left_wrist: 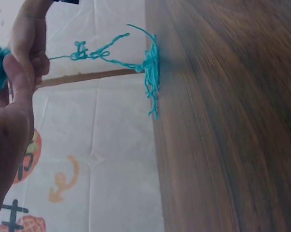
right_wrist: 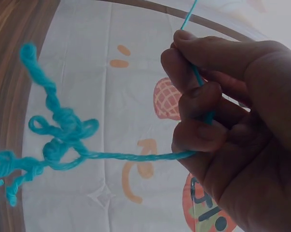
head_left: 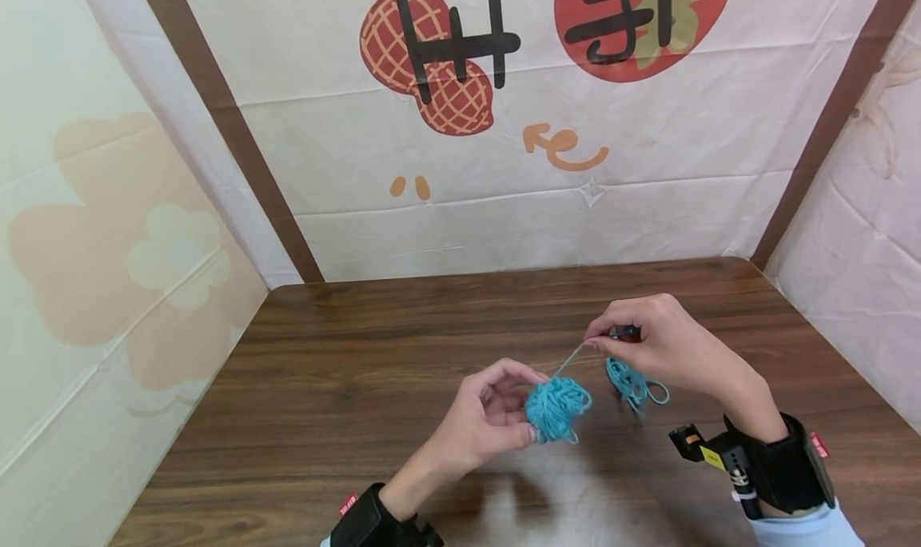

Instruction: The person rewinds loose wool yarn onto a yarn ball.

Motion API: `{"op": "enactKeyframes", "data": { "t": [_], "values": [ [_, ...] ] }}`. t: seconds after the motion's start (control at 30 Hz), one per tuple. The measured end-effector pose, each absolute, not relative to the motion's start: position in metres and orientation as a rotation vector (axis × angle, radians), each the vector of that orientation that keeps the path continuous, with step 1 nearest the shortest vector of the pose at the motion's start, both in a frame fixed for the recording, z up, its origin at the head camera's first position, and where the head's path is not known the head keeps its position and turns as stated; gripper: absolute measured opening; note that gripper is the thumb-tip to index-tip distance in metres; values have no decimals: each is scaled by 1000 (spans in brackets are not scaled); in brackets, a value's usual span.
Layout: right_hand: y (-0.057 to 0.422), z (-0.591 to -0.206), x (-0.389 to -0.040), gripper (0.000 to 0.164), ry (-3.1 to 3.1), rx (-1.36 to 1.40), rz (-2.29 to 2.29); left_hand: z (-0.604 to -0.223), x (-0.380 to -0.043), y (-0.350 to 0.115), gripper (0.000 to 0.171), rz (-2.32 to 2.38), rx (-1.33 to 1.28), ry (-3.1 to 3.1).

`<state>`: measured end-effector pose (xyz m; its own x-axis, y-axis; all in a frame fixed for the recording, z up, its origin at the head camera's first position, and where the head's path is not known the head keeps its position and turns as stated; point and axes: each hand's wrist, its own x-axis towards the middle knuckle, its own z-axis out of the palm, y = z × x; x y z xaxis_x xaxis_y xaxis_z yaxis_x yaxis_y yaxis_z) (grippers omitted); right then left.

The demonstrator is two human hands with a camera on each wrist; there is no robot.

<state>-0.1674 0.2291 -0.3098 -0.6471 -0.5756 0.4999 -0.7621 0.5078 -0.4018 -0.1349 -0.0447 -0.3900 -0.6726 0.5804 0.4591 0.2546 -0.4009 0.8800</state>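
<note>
A fluffy ball of turquoise yarn point(head_left: 556, 409) sits in my left hand point(head_left: 485, 419), held between the thumb and fingers above the table. From its top a thin strand point(head_left: 568, 361) runs tautly up to my right hand point(head_left: 665, 343), which pinches it between thumb and forefinger. In the right wrist view the strand passes down through the curled fingers point(right_wrist: 200, 135) and comes out as a line point(right_wrist: 135, 156) leading to a knotted, looped snarl point(right_wrist: 65, 130). The left wrist view shows this snarl stretching down to a loose yarn pile point(left_wrist: 152, 72) on the tabletop.
The brown wood-grain table point(head_left: 324, 419) lies beneath both hands. White printed cloth walls point(head_left: 504, 235) stand behind and at the sides. A small black object point(head_left: 627, 333) shows beside the right fingers; its kind is unclear. Black camera straps point(head_left: 784, 467) wrap the wrists.
</note>
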Motion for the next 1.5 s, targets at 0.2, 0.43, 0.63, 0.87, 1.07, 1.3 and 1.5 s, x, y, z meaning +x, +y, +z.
{"op": "enactKeyframes", "data": {
  "t": [0.2, 0.43, 0.63, 0.87, 1.07, 1.3, 1.5],
  "values": [
    [227, -314, -168, 16, -2579, 1135, 863, -385, -136, -46, 44, 2419, 809, 1453],
    [212, -314, -161, 13, -2637, 1237, 827, -381, -139, -45, 36, 2602, 449, 1403],
    [195, -313, -149, 15, -2677, 1310, 823, -382, -142, -44, 34, 2677, 245, 1547],
    [182, -311, -137, 18, -2708, 1320, 750, -387, -142, -42, 42, 2574, 190, 1928],
    [179, -310, -132, 22, -2705, 1331, 724, -389, -139, -41, 46, 2333, 344, 2335],
    [179, -310, -129, 21, -2637, 1333, 741, -391, -135, -41, 46, 1988, 638, 2547],
    [183, -312, -131, 14, -2577, 1314, 782, -393, -133, -39, 46, 1776, 939, 2518]
  ]
}}
